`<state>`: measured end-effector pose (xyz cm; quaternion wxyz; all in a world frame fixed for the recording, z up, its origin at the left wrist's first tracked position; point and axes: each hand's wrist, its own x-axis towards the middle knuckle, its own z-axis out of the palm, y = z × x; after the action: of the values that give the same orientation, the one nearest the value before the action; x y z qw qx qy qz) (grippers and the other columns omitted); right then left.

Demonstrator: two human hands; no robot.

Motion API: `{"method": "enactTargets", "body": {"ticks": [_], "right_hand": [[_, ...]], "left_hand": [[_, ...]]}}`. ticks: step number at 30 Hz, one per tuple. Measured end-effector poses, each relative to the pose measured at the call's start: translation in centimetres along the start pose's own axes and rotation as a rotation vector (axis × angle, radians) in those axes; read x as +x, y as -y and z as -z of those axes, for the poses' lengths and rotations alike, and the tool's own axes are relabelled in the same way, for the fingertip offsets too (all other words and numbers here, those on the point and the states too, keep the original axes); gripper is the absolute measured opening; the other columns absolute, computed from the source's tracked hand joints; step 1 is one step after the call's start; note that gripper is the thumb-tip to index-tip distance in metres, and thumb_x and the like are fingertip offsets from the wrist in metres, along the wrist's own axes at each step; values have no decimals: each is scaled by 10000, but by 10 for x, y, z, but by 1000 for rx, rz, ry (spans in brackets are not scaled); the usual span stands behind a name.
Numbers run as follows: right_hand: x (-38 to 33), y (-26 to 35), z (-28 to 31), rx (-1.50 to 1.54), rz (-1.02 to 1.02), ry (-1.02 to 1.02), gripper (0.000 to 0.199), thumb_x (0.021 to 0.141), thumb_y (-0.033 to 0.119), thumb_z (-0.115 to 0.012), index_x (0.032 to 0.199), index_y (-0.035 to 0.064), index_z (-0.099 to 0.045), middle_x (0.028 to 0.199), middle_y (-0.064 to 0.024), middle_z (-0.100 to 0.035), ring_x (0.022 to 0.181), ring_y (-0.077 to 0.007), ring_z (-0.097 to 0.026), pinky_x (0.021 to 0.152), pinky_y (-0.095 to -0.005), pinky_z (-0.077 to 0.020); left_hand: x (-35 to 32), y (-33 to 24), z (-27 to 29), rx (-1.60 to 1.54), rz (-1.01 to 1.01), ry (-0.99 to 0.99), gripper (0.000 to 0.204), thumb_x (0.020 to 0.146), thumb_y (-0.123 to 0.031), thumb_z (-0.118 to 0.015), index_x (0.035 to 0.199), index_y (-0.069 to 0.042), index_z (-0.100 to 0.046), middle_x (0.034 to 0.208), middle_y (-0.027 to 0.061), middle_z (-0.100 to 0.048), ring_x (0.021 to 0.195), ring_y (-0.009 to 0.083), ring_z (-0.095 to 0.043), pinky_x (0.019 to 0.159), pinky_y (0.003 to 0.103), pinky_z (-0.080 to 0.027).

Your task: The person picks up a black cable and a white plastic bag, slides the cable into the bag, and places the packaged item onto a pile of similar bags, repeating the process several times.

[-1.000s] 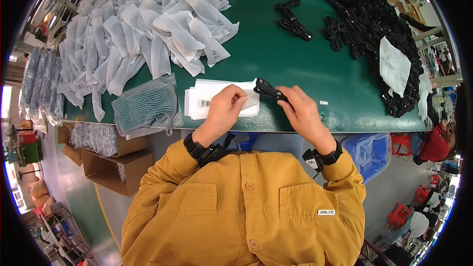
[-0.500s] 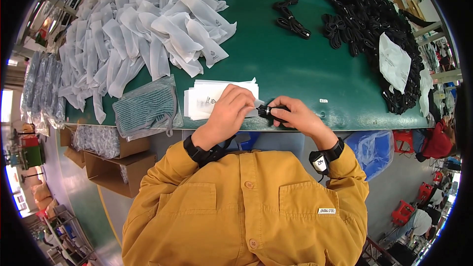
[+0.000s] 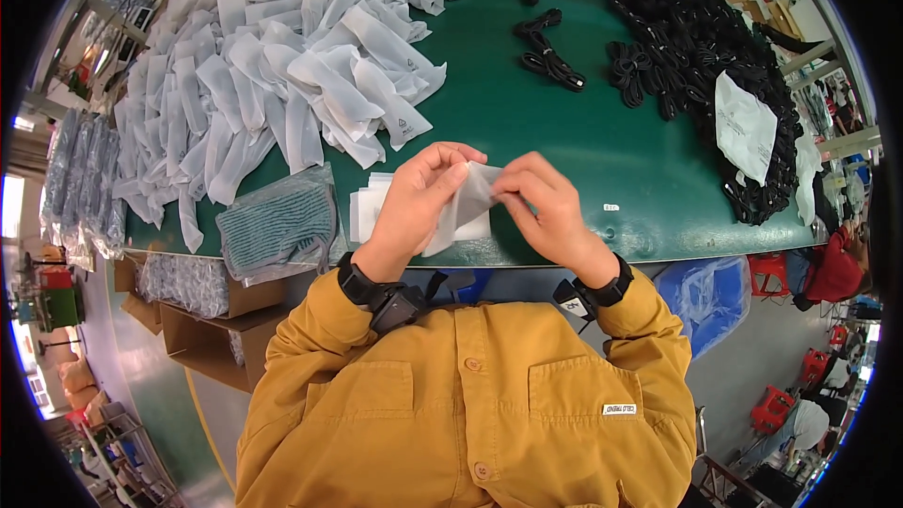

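Head view: translucent bag (image 3: 463,208) above the white stack (image 3: 366,214) near the front of the green worktop (image 3: 574,138); pinched between thumb and fingers of left hand (image 3: 411,204), its right edge between closed fingertips of right hand (image 3: 553,211). Possible tear from hard pulling, or slip from too loose a pinch.

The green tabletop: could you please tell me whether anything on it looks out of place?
A loose white plastic bag seems odd atop the heaped black coiled cables at right, since most frosted white bags are piled at left. Nothing looks spilled.
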<state>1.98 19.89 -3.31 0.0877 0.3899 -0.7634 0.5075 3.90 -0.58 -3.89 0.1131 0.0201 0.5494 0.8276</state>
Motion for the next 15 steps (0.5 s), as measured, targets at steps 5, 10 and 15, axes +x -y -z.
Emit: {"method": "enactTargets", "body": {"ticks": [5,10,15], "right_hand": [[42,-24,15,-87,-19,-184,215,882,14,-636,1096,23,-621,1039,-107,-577,799,-201,-602,650,-290,-483],[63,-138,61,-837,-103,-320,275,883,121,-674,1140,46,-611,1043,-148,-611,856,-303,-623,720,-382,-514],[65,-182,71,-1015,-182,-123,260,904,234,-660,1084,57,-599,947,-167,-664,842,-364,-618,742,-480,-503]], "left_hand": [[17,-41,36,104,-316,-289,206,977,-147,-574,1123,-8,-621,1048,29,-639,981,97,-558,895,256,-428],[18,-57,43,902,-756,-589,228,916,-92,-615,1131,-18,-624,1082,77,-627,964,182,-586,892,308,-443],[-12,30,13,1060,-471,6,210,817,-38,-699,1016,-33,-633,952,85,-578,897,231,-582,760,340,-487]]}}
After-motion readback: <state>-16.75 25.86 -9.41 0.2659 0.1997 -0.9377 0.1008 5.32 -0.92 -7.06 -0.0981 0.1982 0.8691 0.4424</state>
